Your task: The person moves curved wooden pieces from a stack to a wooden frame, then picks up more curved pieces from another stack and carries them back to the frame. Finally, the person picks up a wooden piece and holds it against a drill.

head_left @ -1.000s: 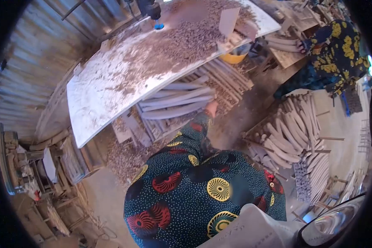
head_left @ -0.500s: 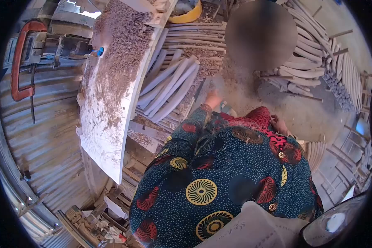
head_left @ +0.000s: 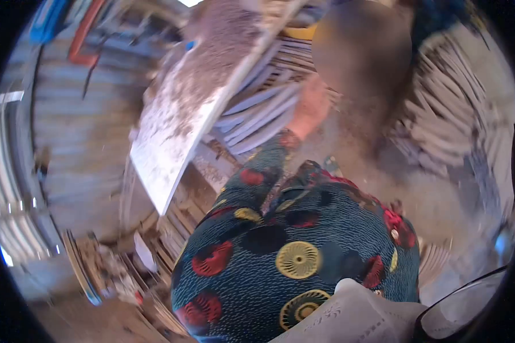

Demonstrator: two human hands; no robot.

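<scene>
My left hand (head_left: 312, 107) reaches forward beside a stack of pale curved wooden pieces (head_left: 263, 117). Motion smears its fingers, so their pose and whether they hold anything cannot be made out. Of my right hand (head_left: 396, 206) only a small blurred bit shows past the right side of my patterned garment (head_left: 337, 228); its fingers are hidden. Left of the stack slopes a white board (head_left: 180, 128) with brown wood shavings (head_left: 226, 40) heaped on its upper part.
More curved wooden pieces (head_left: 449, 97) are piled at the right. A red clamp (head_left: 86, 34) is at upper left, before a corrugated metal wall (head_left: 86, 166). A person's dark patterned clothing (head_left: 446, 14) shows at the top, beside a round blurred patch.
My left hand has moved forward and slightly right, away from my body. The view has turned, and another person's clothing has appeared at upper right. My right hand shows less.
</scene>
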